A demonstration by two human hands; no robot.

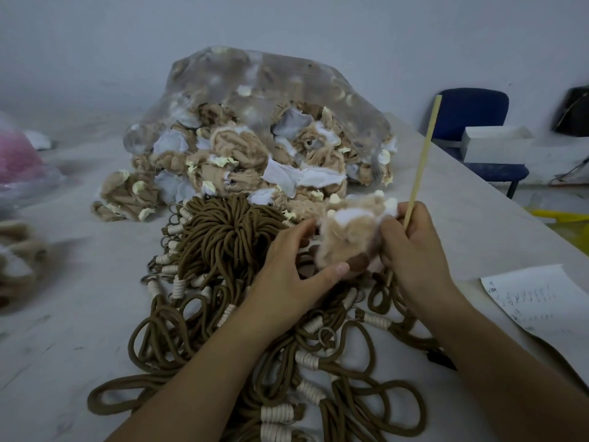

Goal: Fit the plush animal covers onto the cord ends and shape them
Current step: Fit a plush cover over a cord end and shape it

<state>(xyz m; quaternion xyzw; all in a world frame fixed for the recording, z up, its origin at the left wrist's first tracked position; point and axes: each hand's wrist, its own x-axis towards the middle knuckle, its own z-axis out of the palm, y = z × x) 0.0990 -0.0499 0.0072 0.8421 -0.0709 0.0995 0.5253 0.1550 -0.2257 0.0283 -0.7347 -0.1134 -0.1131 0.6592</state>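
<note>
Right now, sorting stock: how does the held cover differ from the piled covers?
The held cover is fluffy; the piled covers look crumpled, white lining showing. The held cover sits between left hand and right hand (gripping a stick); the piled covers lie on the table. Both are tan and white.

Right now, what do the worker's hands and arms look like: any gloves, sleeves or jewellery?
The left hand and right hand are bare: no gloves or rings show. The left forearm and right forearm are uncovered down to the frame edge, with no sleeve, watch or bracelet in view.
</note>
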